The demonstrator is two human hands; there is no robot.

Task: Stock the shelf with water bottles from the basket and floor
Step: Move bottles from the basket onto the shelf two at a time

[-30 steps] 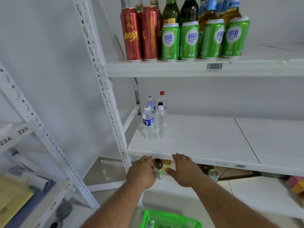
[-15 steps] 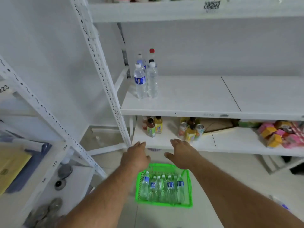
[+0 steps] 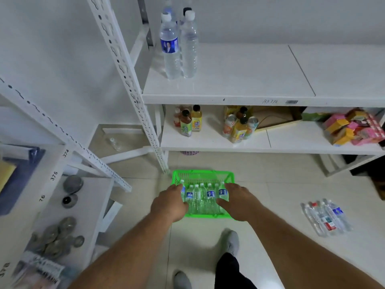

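A green plastic basket [image 3: 203, 175] stands on the tiled floor with several water bottles [image 3: 200, 198] lying side by side in it. My left hand [image 3: 169, 203] hovers over the basket's left side and my right hand [image 3: 237, 202] over its right side, fingers spread, holding nothing. Several more water bottles [image 3: 326, 217] lie on the floor at the right. On the white middle shelf [image 3: 239, 86], a few water bottles [image 3: 178, 44] stand upright at the left end.
The lower shelf [image 3: 208, 140] holds juice bottles [image 3: 188, 120], cans [image 3: 239, 127] and coloured boxes [image 3: 352, 128]. A perforated white post [image 3: 133, 88] rises left of the basket. Another rack [image 3: 62, 205] with round metal items stands at left. My feet [image 3: 232, 243] are behind the basket.
My view has tipped down from the shelves to the floor. Both hands have dropped from the shelf edge to just over the bottles in the green basket.
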